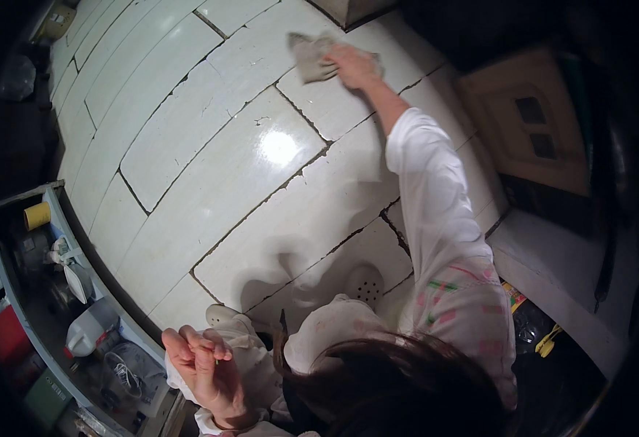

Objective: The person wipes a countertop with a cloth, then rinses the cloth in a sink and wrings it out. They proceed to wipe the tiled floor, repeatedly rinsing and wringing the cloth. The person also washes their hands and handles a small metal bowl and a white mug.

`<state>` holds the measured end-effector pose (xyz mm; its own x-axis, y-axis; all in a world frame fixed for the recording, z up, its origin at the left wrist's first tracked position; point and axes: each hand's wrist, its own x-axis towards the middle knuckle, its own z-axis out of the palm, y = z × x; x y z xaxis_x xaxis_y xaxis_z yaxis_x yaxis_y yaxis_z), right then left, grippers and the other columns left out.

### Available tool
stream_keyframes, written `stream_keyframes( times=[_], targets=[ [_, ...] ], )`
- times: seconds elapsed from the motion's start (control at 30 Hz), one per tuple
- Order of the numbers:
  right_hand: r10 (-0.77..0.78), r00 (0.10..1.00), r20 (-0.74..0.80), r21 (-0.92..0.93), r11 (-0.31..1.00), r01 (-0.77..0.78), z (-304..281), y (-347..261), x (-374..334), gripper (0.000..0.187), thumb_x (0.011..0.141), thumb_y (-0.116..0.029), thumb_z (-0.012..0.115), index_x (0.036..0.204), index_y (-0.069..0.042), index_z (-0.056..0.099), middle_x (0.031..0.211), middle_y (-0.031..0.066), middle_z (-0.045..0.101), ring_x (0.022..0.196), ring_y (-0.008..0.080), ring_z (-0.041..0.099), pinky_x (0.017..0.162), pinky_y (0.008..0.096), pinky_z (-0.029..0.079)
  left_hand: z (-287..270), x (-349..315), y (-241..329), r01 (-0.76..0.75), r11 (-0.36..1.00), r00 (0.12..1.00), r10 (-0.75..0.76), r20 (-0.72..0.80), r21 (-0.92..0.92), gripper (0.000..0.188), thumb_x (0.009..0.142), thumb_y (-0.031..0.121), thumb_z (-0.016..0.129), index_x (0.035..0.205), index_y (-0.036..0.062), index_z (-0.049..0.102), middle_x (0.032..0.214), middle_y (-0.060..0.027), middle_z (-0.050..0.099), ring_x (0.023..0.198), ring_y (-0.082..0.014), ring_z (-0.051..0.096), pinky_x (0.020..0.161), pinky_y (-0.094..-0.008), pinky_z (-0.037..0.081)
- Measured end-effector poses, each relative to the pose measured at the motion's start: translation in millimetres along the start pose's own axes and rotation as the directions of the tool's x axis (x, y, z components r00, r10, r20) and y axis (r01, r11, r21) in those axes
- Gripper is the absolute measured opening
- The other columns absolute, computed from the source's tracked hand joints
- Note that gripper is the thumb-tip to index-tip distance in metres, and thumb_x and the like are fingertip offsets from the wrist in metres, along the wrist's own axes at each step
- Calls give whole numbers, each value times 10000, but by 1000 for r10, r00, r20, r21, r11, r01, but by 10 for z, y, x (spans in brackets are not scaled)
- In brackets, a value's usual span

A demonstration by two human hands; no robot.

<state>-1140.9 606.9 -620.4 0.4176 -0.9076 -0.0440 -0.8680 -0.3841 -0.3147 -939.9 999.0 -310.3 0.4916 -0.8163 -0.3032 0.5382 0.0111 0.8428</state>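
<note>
My right arm, in a white sleeve, stretches out to the far side of the white tiled floor (210, 189). At its end my right hand (356, 67) presses down on a crumpled grey-beige cloth (311, 60), its fingers over the cloth. The hand and cloth are slightly blurred. My left hand (206, 371) is raised near my body at the lower left, its fingers curled in, with nothing visible in them. Below me the toe of a pale clog (365, 284) with holes shows, and part of another (221, 315).
At the left, a blue-edged shelf (101, 280) holds a white jug (90, 329), a yellow cup-like item (37, 216) and clutter. A cardboard box (527, 109) stands at the right. Black bags (529, 328) lie lower right. A box-like corner (349, 11) borders the floor near the cloth.
</note>
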Motion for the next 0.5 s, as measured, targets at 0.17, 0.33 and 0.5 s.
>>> stream_keyframes(
  times=[0.17,0.33,0.5],
  targets=[
    [18,996,-84,-39,999,-21,24,446,-99,401,787,-158,437,1176,-258,444,1271,-28,392,1176,204,352,869,543,312,68,54,-31,45,992,999,-42,-31,118,263,788,20,581,802,86,326,786,-39,449,645,-113,457,584,-183,432],
    [74,987,-141,80,995,-63,311,-56,-705,368,780,-157,467,1134,-249,498,1271,24,383,1176,247,329,888,528,261,88,97,-12,24,989,1000,-27,12,148,270,786,19,582,804,92,323,780,-36,450,640,-111,452,578,-189,418],
    [-13,994,-107,132,991,27,521,-1012,-1702,402,746,-94,492,1122,-236,517,1208,58,431,1125,252,380,877,502,295,122,69,-59,34,987,998,-41,39,157,289,773,35,602,780,94,319,742,-37,451,612,-123,461,569,-211,419]
  ],
)
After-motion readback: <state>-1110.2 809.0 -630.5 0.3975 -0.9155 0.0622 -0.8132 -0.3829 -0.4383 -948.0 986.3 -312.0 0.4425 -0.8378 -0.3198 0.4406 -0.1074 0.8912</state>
